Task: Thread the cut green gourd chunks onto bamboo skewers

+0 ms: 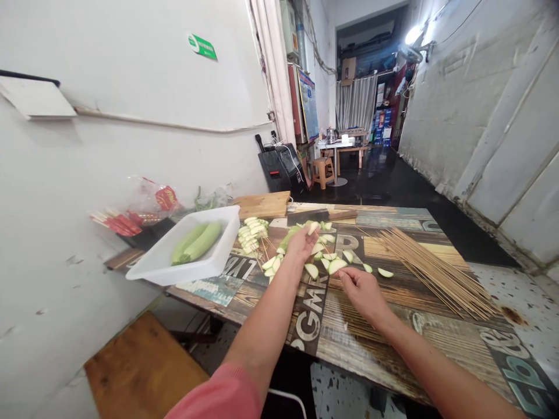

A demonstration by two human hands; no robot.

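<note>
My left hand [301, 243] reaches over the cut pieces, its fingers closed around a pale zucchini slice [313, 228]. Close by on the right, my right hand [360, 288] is pinched on a thin bamboo skewer, mostly hidden by the fingers and the slices. A half-round zucchini slice [337, 266] lies right at its fingertips. Several more green-edged slices [311, 270] are scattered around both hands. Left of them, threaded zucchini skewers [253, 234] lie in a pile. A bundle of bare bamboo skewers [437, 273] is spread to the right.
A white plastic tub [144, 269] with whole zucchinis [198, 241] stands at the table's left. Behind the slices lies a knife [308, 217], near a wooden cutting board [262, 205]. Red-wrapped packets [117, 224] sit by the wall. A wooden stool [144, 372] is below left.
</note>
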